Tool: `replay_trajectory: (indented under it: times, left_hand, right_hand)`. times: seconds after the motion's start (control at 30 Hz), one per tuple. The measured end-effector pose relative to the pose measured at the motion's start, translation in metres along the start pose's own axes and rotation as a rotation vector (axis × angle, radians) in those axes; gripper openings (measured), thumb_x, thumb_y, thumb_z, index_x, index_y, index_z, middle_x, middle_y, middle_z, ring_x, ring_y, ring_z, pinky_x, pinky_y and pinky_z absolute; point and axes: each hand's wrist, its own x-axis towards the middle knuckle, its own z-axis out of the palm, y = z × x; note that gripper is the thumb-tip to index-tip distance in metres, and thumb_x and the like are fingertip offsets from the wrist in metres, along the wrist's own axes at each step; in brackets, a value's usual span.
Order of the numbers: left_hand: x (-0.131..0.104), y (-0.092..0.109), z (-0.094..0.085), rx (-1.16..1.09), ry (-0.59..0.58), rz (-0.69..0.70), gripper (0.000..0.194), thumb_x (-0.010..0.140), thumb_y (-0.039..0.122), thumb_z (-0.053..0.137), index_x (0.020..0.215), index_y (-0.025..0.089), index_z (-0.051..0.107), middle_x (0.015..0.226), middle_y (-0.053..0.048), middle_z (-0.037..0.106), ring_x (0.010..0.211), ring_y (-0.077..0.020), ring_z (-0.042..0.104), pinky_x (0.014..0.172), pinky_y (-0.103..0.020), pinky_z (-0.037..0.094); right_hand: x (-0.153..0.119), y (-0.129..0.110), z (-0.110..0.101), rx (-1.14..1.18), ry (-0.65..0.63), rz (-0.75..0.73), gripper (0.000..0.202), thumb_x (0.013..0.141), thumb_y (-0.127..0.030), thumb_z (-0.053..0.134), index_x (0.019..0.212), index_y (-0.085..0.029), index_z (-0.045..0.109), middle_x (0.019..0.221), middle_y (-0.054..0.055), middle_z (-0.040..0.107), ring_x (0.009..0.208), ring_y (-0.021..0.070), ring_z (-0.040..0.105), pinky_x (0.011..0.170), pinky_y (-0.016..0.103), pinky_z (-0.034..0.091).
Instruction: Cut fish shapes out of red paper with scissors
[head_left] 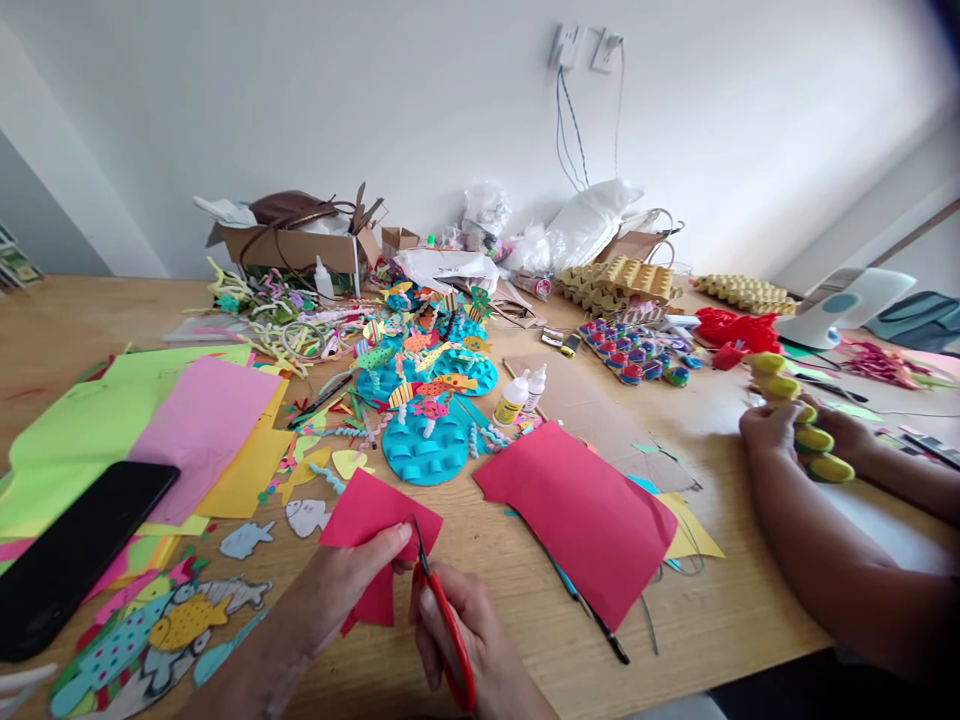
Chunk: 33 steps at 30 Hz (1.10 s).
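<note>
My left hand (375,565) pinches a piece of red paper (367,510), thumb on top, over the front of the table. A flap of the same red hangs beneath that hand. In my right hand (457,620) are scissors (450,630) with red handles, their blades at the paper's right part, close to my left thumb. How far the blades are apart is hard to make out. A larger red sheet (585,510) lies to the right, over a thin brush (611,640). Paper fish cutouts (187,622) lie to the left of my hands.
A black phone (90,550) rests on coloured paper sheets (202,420) at left. Blue discs (426,445) with paper fish and two glue bottles (512,398) stand ahead. At right, another person's hands (776,425) hold a painted egg-carton strip (814,440). Egg trays (619,285) sit farther back.
</note>
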Motion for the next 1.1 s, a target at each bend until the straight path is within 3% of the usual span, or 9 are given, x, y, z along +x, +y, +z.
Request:
replay_trajectory:
  times: [0.27,0.43,0.7,1.1]
  left_hand:
    - [-0.0001,0.0053,-0.0053,0.009,-0.074,-0.018,0.018,0.069,0.037,0.059,0.061,0.022,0.063,0.065,0.003,0.065,0.069,-0.0189,0.059,0.069,-0.029,0.049]
    - [0.0014,0.0056,-0.0086,0.015,-0.128,-0.028,0.018,0.070,0.036,0.058,0.060,0.022,0.061,0.063,0.004,0.064,0.067,-0.0174,0.058,0.067,-0.027,0.048]
    - [0.0009,0.0008,-0.0047,0.026,-0.008,-0.014,0.018,0.067,0.041,0.059,0.070,0.023,0.060,0.071,0.002,0.066,0.074,-0.0221,0.061,0.072,-0.030,0.049]
    - [-0.0027,0.0057,-0.0003,0.091,-0.023,-0.001,0.019,0.068,0.042,0.056,0.066,0.023,0.057,0.065,0.002,0.064,0.074,-0.0218,0.060,0.073,-0.031,0.047]
  right_hand:
    - [-0.0006,-0.0079,0.0015,-0.034,0.009,0.080,0.063,0.068,-0.081,0.037,0.057,-0.020,0.039,0.039,-0.006,0.038,0.033,0.0055,0.031,0.033,0.018,0.022]
    - [-0.0004,-0.0053,0.0012,-0.001,0.005,0.072,0.061,0.069,-0.079,0.040,0.057,-0.020,0.038,0.040,-0.007,0.036,0.034,0.0054,0.032,0.033,0.017,0.023]
    - [-0.0023,-0.0056,0.0007,0.014,0.005,0.087,0.059,0.071,-0.077,0.041,0.059,-0.019,0.040,0.040,-0.007,0.037,0.034,0.0054,0.032,0.033,0.017,0.023]
    - [0.0003,-0.0048,0.0017,0.014,0.004,0.056,0.060,0.070,-0.079,0.040,0.060,-0.019,0.040,0.040,-0.008,0.038,0.034,0.0047,0.031,0.034,0.017,0.023]
